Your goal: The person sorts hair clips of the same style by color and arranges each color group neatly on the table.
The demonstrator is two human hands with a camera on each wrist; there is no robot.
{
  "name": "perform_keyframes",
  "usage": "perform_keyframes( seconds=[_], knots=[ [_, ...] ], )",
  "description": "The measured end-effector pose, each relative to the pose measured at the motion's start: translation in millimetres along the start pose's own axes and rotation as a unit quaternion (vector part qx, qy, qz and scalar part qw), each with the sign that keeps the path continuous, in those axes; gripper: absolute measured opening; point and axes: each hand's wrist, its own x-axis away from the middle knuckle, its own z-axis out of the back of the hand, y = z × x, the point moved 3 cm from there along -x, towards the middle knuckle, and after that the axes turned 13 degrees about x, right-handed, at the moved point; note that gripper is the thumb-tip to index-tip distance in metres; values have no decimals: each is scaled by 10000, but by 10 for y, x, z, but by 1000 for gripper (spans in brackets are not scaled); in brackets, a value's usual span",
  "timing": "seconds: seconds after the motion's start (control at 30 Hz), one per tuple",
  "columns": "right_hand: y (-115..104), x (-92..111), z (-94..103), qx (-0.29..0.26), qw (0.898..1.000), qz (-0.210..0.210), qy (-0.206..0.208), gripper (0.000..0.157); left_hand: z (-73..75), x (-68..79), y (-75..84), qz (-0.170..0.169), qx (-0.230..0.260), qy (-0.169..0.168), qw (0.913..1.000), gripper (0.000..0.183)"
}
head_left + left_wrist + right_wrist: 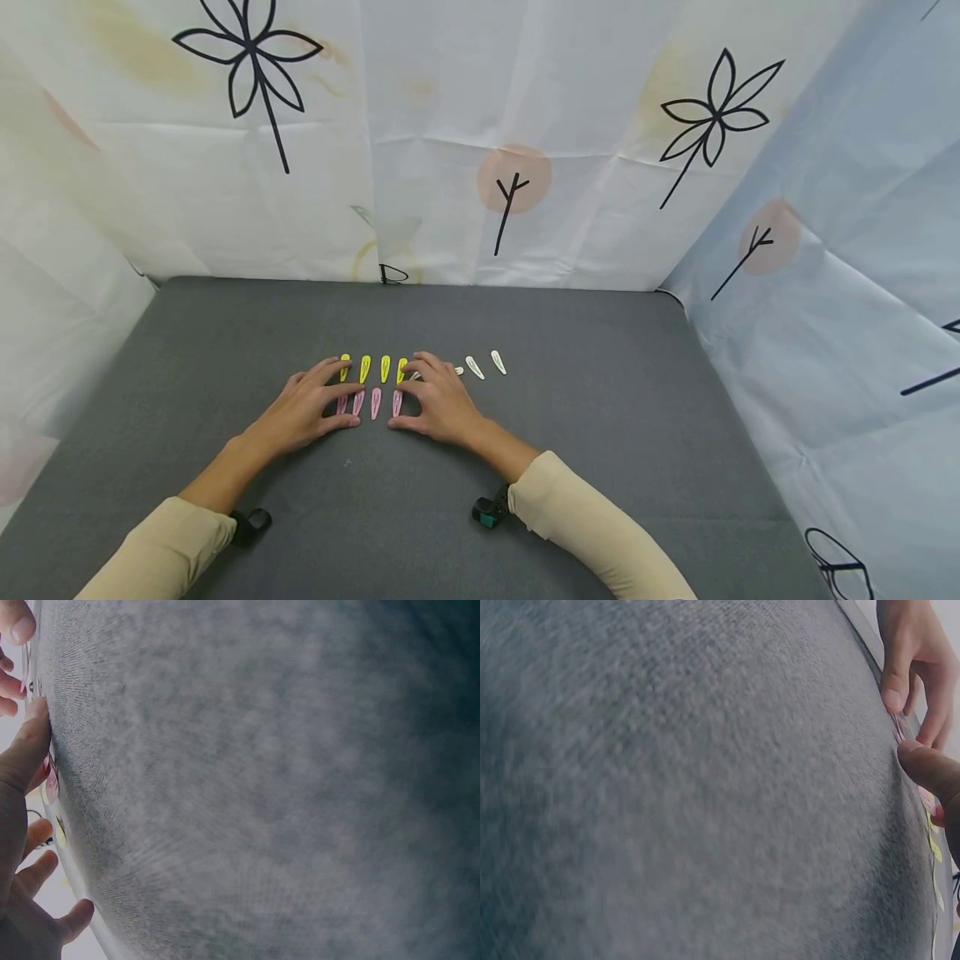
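Observation:
Pink snap hair clips lie in a row on the grey table. My left hand (303, 410) comes in from the left, its thumb and index finger at the two ends of one pink hair clip (358, 403). At the right end of that row my right hand (441, 404) holds another pink hair clip (397, 403) endwise between thumb and index finger. Between the hands lies a third pink clip (376, 403), untouched. Beyond them runs a row of yellow hair clips (365, 368), partly covered by fingers. In the right wrist view, the right thumb (922, 765) shows near the table surface.
White hair clips (475, 367) lie to the right of the yellow row, some hidden behind the right hand. The grey table (600, 467) meets a patterned fabric backdrop (435, 100) at the back and sides. Dark wrist cameras (489, 510) sit at the sleeve cuffs.

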Motion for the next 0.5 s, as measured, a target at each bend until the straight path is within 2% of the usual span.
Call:
perform_keyframes(
  seconds=[0.5],
  knots=[
    [-6, -14, -24, -107, 9997, -145, -151, 55, -4, -7, 8, 12, -34, -9, 10000, 54]
  ],
)
